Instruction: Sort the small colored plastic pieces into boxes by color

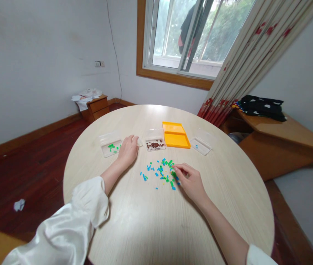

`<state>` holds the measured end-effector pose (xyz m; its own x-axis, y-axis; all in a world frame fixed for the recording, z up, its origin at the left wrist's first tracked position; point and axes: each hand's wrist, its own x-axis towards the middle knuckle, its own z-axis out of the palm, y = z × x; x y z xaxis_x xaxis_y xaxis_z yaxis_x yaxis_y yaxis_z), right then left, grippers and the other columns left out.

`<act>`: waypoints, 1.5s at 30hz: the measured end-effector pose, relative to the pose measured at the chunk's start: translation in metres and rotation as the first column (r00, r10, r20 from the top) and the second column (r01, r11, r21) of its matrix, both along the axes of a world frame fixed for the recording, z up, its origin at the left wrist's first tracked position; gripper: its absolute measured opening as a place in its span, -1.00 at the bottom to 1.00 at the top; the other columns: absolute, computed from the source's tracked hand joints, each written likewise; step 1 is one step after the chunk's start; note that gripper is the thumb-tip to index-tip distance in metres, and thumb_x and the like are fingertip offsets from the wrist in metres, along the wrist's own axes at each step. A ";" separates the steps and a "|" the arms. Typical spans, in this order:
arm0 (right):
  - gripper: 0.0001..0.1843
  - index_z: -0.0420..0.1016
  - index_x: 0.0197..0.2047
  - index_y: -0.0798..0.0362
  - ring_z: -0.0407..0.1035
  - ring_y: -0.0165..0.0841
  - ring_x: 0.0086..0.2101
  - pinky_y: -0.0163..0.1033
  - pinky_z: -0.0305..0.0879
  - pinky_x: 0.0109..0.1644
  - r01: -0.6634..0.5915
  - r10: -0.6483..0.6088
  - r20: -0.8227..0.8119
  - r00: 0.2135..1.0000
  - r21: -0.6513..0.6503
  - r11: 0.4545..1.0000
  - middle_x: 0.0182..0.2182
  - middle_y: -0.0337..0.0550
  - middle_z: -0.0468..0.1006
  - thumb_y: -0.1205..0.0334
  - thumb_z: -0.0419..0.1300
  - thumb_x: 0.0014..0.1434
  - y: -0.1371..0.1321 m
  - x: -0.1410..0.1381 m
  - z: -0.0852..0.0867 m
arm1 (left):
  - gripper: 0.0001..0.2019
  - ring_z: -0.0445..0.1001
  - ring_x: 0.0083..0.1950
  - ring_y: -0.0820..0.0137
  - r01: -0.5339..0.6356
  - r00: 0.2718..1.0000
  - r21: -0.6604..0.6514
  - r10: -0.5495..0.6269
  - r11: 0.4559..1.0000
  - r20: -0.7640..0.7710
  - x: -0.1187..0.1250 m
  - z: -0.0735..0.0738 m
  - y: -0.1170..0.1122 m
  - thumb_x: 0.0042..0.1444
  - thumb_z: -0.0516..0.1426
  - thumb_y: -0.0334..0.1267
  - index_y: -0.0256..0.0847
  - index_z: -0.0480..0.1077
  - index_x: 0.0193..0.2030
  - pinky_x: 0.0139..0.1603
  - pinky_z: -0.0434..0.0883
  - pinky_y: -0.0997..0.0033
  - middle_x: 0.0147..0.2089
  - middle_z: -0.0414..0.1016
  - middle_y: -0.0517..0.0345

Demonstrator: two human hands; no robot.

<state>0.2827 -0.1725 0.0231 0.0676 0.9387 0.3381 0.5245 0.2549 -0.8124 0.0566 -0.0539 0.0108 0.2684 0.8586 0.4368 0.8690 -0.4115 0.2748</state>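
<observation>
Small green, blue and yellow pieces [160, 172] lie scattered in the middle of a round pale wooden table [145, 221]. My right hand [191, 181] rests at the right edge of the scatter, fingers pinched together on a green piece [173, 174]. My left hand [128, 149] reaches forward with fingers curled, its knuckles up, at the right edge of a clear tray [111, 145] holding several green pieces. I cannot see what, if anything, is in its fingers.
A clear tray of dark brown pieces [155, 144], an orange tray [175, 135] and a clear tray with a few blue pieces [200, 145] stand in a row behind the scatter. A low wooden cabinet [280, 143] is at the right, a small drawer unit [97, 106] by the wall.
</observation>
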 end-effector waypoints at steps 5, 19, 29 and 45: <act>-0.71 0.55 -0.39 0.09 0.30 -0.36 -0.45 -0.26 0.22 -0.37 0.000 0.000 0.005 1.000 0.004 1.000 -0.48 -0.12 0.52 0.08 0.10 0.12 0.000 -0.001 0.002 | -0.17 -0.05 0.35 0.10 0.202 0.963 0.096 -0.216 0.975 0.162 0.013 0.005 0.008 0.01 0.21 -0.18 -0.26 -0.18 0.31 0.30 0.02 0.01 0.32 -0.03 -0.28; -0.71 0.55 -0.40 0.08 0.30 -0.36 -0.48 -0.26 0.23 -0.39 -0.011 0.011 0.034 0.999 0.008 1.000 -0.50 -0.13 0.51 0.07 0.10 0.12 -0.001 -0.003 0.004 | -0.16 0.16 0.18 0.15 0.297 0.947 0.031 -0.299 0.954 0.116 0.021 0.000 0.009 -0.05 0.24 -0.23 -0.13 -0.11 0.32 0.24 0.09 -0.03 0.12 0.19 -0.06; -0.71 0.55 -0.38 0.08 0.36 -0.32 -0.40 -0.24 0.25 -0.35 -0.014 0.014 0.036 0.999 -0.007 1.000 -0.45 -0.09 0.53 0.09 0.10 0.14 0.000 -0.001 0.001 | -0.69 0.27 0.07 0.27 0.329 0.944 0.060 -0.330 0.943 0.015 0.020 -0.008 0.010 0.08 0.09 -0.40 -0.14 0.37 0.00 0.22 0.13 -0.02 -0.02 0.30 0.01; -0.73 0.54 -0.38 0.08 0.31 -0.36 -0.44 -0.26 0.22 -0.36 0.010 -0.010 0.019 1.000 -0.001 1.000 -0.47 -0.12 0.50 0.11 0.10 0.13 0.001 0.003 0.001 | -0.80 0.28 0.16 0.21 0.209 0.975 -0.024 -0.210 0.978 -0.068 0.024 -0.004 0.006 0.12 0.11 -0.32 -0.20 0.41 -0.10 0.25 0.04 -0.11 0.10 0.35 -0.09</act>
<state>0.2853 -0.1719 0.0236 0.0705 0.9383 0.3386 0.5426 0.2488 -0.8023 0.0803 -0.0478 0.0067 0.4723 0.7871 0.3968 0.7814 -0.5821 0.2247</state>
